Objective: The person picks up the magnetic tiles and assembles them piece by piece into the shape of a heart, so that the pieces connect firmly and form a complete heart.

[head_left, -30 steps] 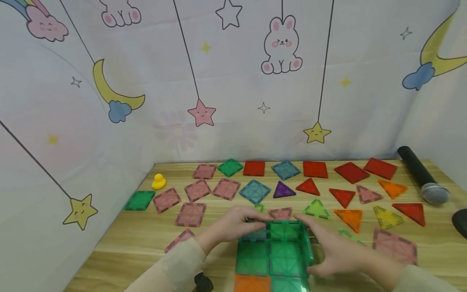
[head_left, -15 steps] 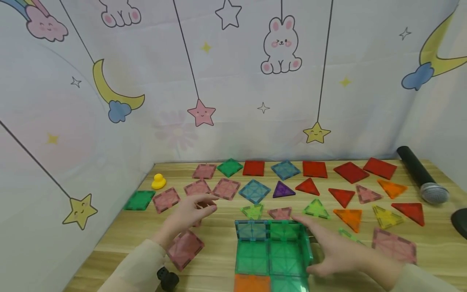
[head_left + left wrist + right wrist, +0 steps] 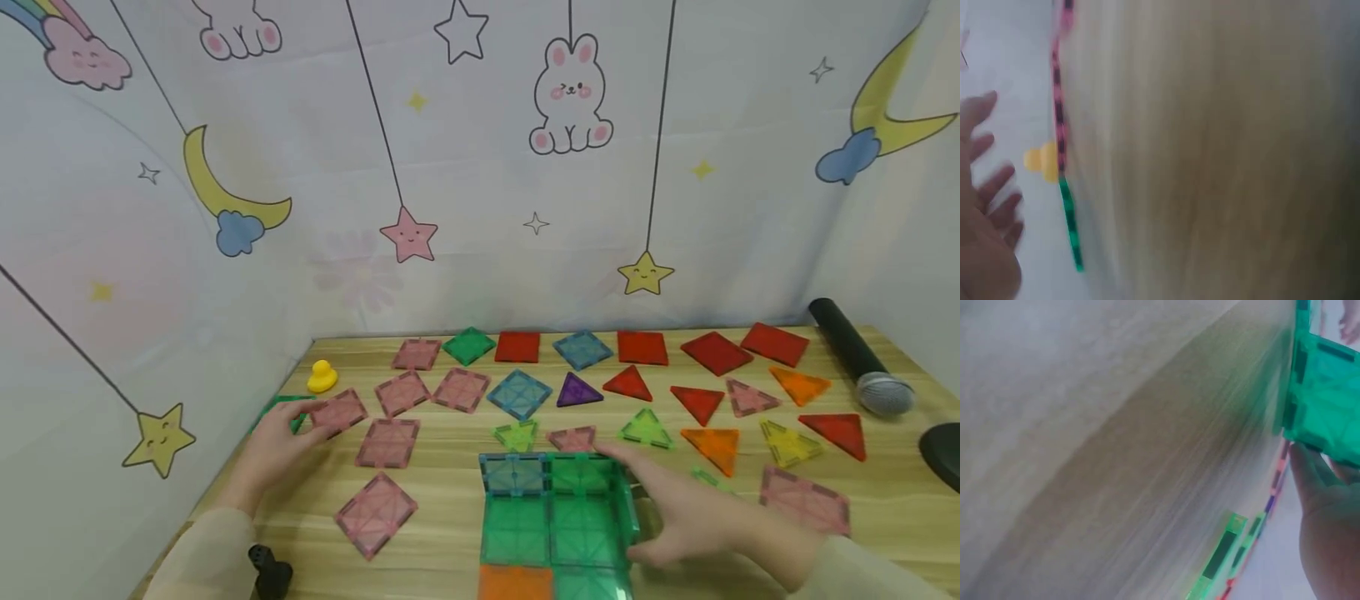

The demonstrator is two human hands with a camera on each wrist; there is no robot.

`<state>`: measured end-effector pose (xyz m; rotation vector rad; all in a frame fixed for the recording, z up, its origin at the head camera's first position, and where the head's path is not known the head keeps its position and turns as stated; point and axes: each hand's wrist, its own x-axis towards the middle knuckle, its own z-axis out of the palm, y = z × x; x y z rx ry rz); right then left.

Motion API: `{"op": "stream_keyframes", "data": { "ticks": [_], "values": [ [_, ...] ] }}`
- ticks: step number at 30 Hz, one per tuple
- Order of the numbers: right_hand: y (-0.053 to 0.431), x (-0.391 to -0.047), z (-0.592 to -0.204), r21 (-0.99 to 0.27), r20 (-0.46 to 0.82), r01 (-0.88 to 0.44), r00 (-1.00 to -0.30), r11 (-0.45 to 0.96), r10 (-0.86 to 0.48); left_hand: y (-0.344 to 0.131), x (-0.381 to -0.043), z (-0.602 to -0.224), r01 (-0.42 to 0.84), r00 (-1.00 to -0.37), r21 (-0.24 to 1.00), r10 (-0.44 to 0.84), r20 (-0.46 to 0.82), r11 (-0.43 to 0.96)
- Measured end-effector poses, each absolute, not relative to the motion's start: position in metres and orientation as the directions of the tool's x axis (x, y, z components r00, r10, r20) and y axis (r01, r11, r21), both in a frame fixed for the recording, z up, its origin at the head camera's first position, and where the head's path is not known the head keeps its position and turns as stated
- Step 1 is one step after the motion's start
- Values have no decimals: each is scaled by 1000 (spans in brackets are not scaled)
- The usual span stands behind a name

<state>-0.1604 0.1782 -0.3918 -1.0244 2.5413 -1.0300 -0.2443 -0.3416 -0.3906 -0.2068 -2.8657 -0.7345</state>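
Note:
My left hand (image 3: 270, 450) is over the table's left side, fingers loosely bent, just above a green square magnetic tile (image 3: 1071, 222). In the left wrist view a gap shows between its fingers and the tile. My right hand (image 3: 693, 512) spans the right side of a low magnetic-tile box, fingertips at its back corner and thumb at the side. The box has a green floor (image 3: 588, 529) with an orange tile (image 3: 516, 582) in front. A blue tile (image 3: 514, 475) and a green tile (image 3: 581, 475) stand upright at the back; another green tile (image 3: 626, 507) forms the right wall.
Pink square tiles (image 3: 375, 515) lie flat near the left hand. Several red, orange, yellow and green pieces, such as an orange triangle (image 3: 711, 448), spread to the right. A yellow duck (image 3: 322, 377) sits back left, a microphone (image 3: 862, 358) back right.
My left hand has left the upright blue tile at the box's back and swept left to the green square tile. The right hand stays at the box.

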Motion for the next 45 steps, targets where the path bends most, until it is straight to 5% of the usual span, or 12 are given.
{"op": "stream_keyframes", "data": {
  "ticks": [7, 14, 21, 28, 39, 45],
  "values": [
    [176, -162, -390, -688, 43, -516, -732, 511, -680, -380, -240, -404, -17, -1000, 378, -12, -16, 926],
    [179, -162, -391, -679, 51, -521, -737, 518, -674, -383, -238, -404, -87, -996, 273, -84, -22, 958],
    [179, -162, -393, -684, 45, -514, -738, 518, -673, -384, -240, -401, -60, -998, 320, -63, -1, 945],
    [177, -162, -393, -669, 57, -527, -739, 524, -671, -368, -237, -372, -211, -976, 458, -214, -46, 863],
    [179, -162, -392, -677, 44, -504, -754, 536, -655, -266, -218, -345, 120, -992, 721, 104, 67, 683],
    [176, -163, -391, -672, 55, -518, -747, 528, -663, -231, -204, -353, 398, -899, 611, 424, 112, 684]
  ]
}}
